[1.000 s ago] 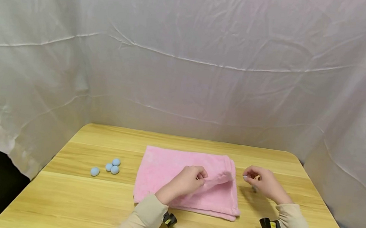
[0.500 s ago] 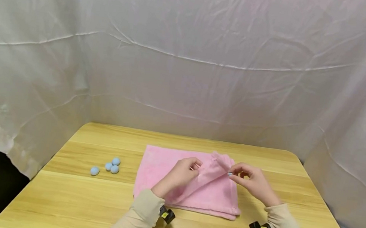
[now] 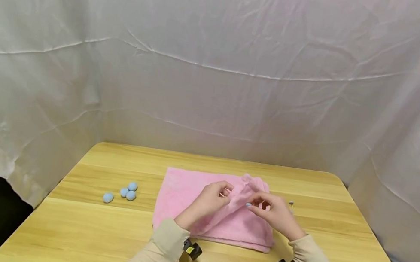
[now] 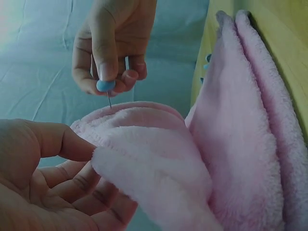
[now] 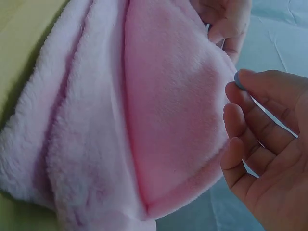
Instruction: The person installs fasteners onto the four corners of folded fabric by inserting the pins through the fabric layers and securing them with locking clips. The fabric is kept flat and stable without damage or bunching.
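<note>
A folded pink fleece cloth (image 3: 188, 184) lies on the wooden table, with one top layer raised. My left hand (image 3: 207, 202) pinches this lifted layer between thumb and fingers. Facing it, my right hand (image 3: 272, 211) pinches the blue head of a pin (image 4: 106, 85) between thumb and fingertips. The pin's thin metal shaft points down at the fold of cloth, its tip right at the edge in the left wrist view. Only the blue head shows in the right wrist view, close beside the raised pink cloth (image 5: 173, 96).
Several light blue balls (image 3: 132, 186) lie left of the cloth. Right of it, a small pin-like thing (image 3: 291, 205) with a greyish head is on the table (image 3: 78, 228). Pale curtains (image 3: 213, 105) hang behind and at both sides.
The right hand has moved left from beside the cloth to its raised layer, bringing the pin along. The left hand has shifted slightly left and up, still pinching the cloth.
</note>
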The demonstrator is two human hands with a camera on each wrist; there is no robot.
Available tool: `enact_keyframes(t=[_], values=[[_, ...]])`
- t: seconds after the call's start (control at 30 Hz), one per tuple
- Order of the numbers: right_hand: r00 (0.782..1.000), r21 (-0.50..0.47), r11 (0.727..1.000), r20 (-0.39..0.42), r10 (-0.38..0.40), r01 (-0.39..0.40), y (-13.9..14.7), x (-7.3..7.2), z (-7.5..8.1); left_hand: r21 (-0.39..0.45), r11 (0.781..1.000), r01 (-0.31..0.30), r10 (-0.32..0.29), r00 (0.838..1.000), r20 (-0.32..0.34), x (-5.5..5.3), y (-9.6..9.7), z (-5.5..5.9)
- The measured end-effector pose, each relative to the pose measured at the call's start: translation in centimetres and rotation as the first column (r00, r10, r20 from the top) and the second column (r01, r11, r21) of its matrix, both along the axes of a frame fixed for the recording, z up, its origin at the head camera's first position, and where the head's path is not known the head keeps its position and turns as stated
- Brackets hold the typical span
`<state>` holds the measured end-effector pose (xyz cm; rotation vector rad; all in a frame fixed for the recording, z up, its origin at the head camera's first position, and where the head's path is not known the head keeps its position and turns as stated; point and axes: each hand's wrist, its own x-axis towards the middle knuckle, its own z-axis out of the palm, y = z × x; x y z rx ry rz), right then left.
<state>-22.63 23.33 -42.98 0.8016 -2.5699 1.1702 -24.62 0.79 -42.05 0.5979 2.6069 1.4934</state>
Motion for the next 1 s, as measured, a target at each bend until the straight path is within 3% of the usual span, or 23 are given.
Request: enact_keyframes(t=[0.23, 0.6, 0.8, 1.0], values=[[0.999, 0.012, 0.999, 0.02, -0.035, 0.035, -0.5, -0.4, -0.2, 0.009, 1.0, 0.007, -0.007, 1.0, 0.002, 0.1, 0.1, 0.1], [0.995, -0.002, 0.995, -0.023, -0.096, 0.096, -1.5, -1.1, -0.5, 0.004, 1.0, 0.022, -0.022, 1.0, 0.004, 0.3, 0.2, 0.1], [0.988, -0.015, 0.991, -0.081, -0.135, 0.134, -2.1, -1.3, -0.5, 0.004, 0.999, 0.036, -0.036, 0.999, 0.0, 0.3, 0.2, 0.1], [0.961, -0.018, 0.977, -0.175, -0.214, 0.214, -2.4, -1.6, -0.8, -0.014, 0.999, 0.044, -0.044, 0.999, -0.007, 0.3, 0.2, 0.0]])
